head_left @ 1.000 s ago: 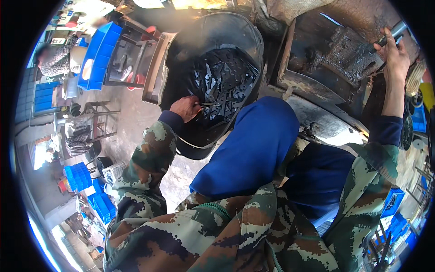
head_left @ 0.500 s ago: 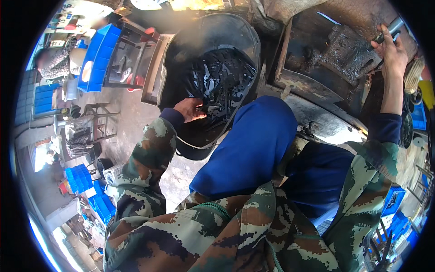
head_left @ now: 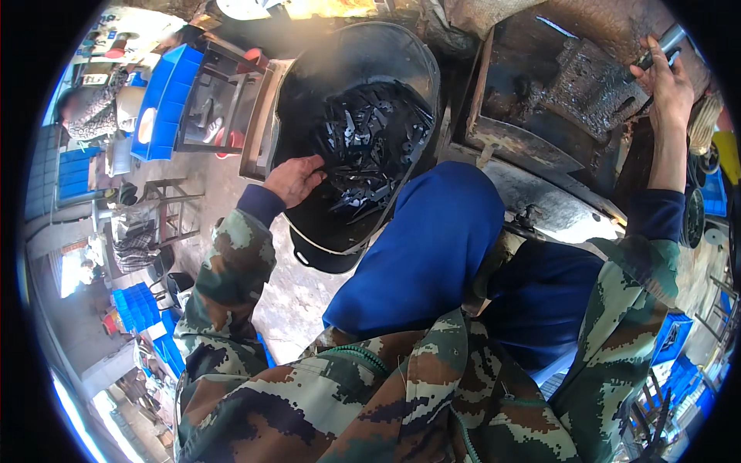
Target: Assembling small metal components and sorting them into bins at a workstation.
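Note:
My left hand (head_left: 296, 181) is at the left side of a black oval tub (head_left: 297, 231), its fingers curled together. What they hold, if anything, blends into the dark tub. Inside the tub lies a heap of flat dark metal pieces (head_left: 367, 147), some shining in the light. Far to the right, my right hand (head_left: 670, 92) is closed round a grey metal rod-like handle (head_left: 674, 36) at the edge of a dirty machine bed. A dark, wet-looking metal block (head_left: 583, 89) sits just left of that hand.
A wooden-sided tray (head_left: 480, 85) surrounds the block. Left of the tub stand a wooden stool or bench (head_left: 262, 123) and blue bins (head_left: 166, 100) on a frame. Another person (head_left: 89, 112) sits at the far left. My blue-clad knee (head_left: 432, 231) is close to the tub.
My left hand has drawn back leftward from the metal pieces to the tub's left side. The right hand has stayed at the handle.

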The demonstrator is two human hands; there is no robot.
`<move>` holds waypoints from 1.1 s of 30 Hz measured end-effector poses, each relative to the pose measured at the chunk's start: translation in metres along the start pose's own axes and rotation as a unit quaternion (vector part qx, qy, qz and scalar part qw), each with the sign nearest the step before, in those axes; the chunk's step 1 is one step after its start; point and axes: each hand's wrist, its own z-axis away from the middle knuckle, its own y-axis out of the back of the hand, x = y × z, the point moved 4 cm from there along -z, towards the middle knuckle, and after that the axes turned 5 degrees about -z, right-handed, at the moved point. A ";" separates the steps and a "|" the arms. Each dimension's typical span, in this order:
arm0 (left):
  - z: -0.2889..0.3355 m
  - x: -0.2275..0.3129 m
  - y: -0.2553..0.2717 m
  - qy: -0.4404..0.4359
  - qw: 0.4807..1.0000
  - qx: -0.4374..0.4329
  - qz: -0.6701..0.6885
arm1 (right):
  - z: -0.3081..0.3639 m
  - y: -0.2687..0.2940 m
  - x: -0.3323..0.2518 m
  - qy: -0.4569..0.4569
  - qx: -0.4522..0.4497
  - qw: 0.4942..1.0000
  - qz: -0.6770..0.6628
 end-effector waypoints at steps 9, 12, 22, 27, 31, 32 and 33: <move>0.019 -0.004 0.039 0.106 0.987 0.057 0.111 | 0.005 -0.003 -0.006 -0.001 0.009 1.000 -0.009; 0.021 0.004 0.043 0.111 0.973 0.060 0.193 | 0.003 -0.003 -0.005 0.003 0.015 1.000 -0.010; -0.023 0.009 -0.015 0.115 0.919 0.054 0.373 | 0.006 -0.004 -0.007 0.011 0.015 1.000 -0.004; -0.043 0.005 -0.051 0.092 0.929 0.116 0.339 | 0.005 -0.003 -0.008 0.009 0.011 1.000 0.016; -0.046 -0.004 -0.052 0.105 0.931 0.123 0.328 | 0.001 -0.001 -0.004 0.013 -0.002 1.000 -0.006; -0.046 -0.003 -0.052 0.125 0.918 0.102 0.364 | 0.000 -0.001 -0.003 0.012 -0.005 1.000 -0.001; -0.045 0.002 -0.050 0.124 0.918 0.101 0.363 | 0.001 -0.002 -0.004 0.012 -0.008 1.000 0.003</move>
